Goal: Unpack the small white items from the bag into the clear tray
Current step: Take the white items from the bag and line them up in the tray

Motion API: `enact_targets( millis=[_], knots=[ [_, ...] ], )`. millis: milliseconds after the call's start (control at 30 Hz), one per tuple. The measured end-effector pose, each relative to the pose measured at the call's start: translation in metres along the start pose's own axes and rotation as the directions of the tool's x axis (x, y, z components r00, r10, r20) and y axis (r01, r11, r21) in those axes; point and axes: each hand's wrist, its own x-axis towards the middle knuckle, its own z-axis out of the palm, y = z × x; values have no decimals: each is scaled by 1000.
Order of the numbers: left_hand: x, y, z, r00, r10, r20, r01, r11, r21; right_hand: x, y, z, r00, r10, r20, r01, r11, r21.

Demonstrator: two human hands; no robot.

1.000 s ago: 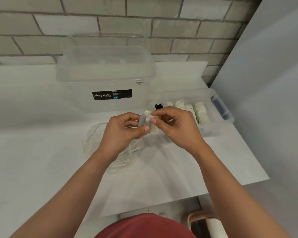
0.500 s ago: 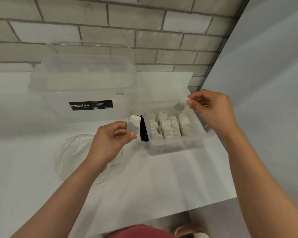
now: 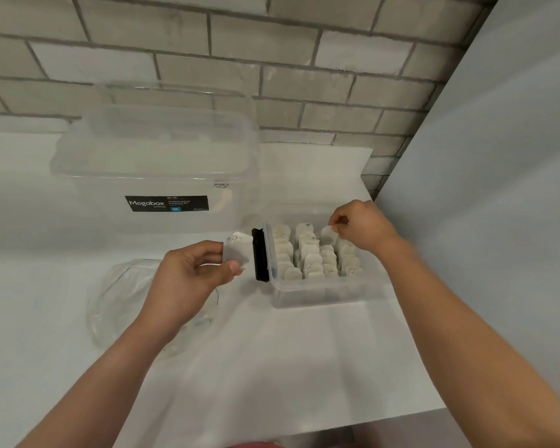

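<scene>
The clear tray stands on the white counter at centre right, with a black clip on its left end. Several small white items stand in rows inside it. My right hand is over the tray's far right corner and pinches one small white item just above the rows. My left hand is left of the tray and pinches a small stack of white items. The clear plastic bag lies flat on the counter under my left wrist.
A large clear Megabox storage box with its lid on stands behind the bag against the brick wall. A grey panel rises just right of the tray. The counter's front edge runs near the bottom right.
My hands were together over the bag holding the stack. The right hand has pulled one item off, carried it right and lowered it onto the tray's back right row. The left hand stays beside the tray.
</scene>
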Motion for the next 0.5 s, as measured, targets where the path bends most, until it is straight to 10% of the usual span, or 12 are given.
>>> enact_targets(
  millis=[500],
  knots=[
    [-3, 0, 6, 1000, -7, 17, 8, 1000, -25, -2, -11, 17, 972, 66, -227, -129, 952, -277]
  ],
)
